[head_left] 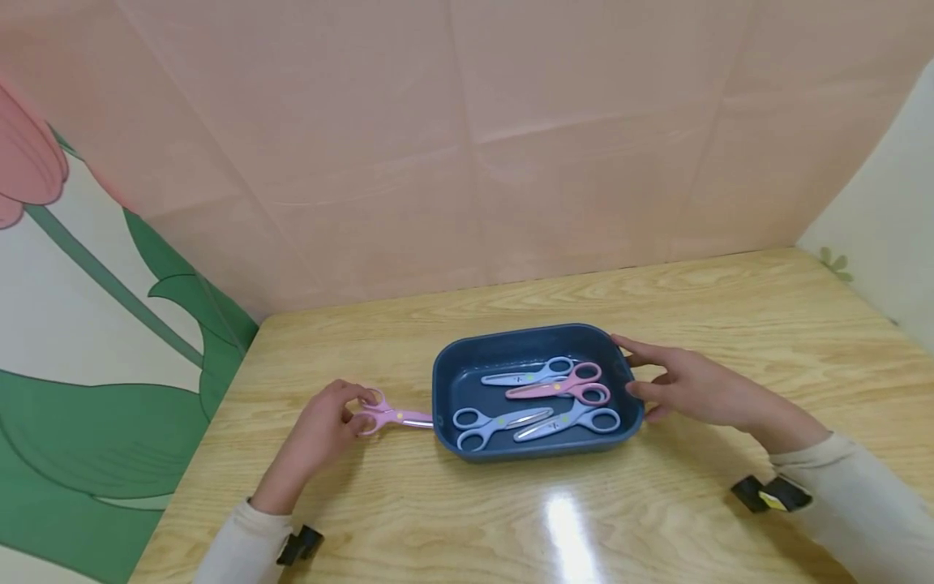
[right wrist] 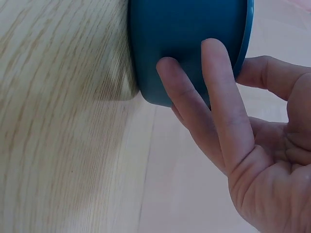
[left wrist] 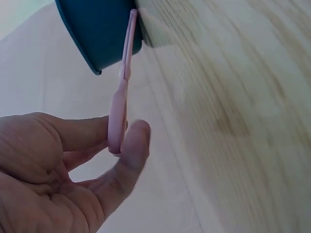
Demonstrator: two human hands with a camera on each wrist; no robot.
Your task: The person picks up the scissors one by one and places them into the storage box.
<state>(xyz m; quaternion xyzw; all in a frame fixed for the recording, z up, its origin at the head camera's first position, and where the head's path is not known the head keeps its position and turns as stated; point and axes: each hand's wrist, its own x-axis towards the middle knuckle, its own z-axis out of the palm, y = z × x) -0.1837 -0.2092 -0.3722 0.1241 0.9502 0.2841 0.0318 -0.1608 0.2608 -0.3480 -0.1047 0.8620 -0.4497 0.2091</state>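
Observation:
Pink scissors (head_left: 397,416) are pinched at the handle loops by my left hand (head_left: 321,426), thumb on one side and fingers on the other. Their blades point right, to the left wall of a dark blue box (head_left: 536,453); whether the tip touches it I cannot tell. In the left wrist view the pink scissors (left wrist: 118,111) appear edge-on. My right hand (head_left: 689,385) touches the box's right end, and its extended fingers (right wrist: 226,107) lie along the outer wall. Inside the box are pink scissors (head_left: 558,389) and three light blue pairs, including one (head_left: 503,422) at front left.
The box stands on a wood-grain table (head_left: 409,519). A pink sheet (head_left: 467,162) hangs behind the table. At the left is a wall with a painted tulip (head_left: 87,259), and a pale wall (head_left: 890,219) borders the right side.

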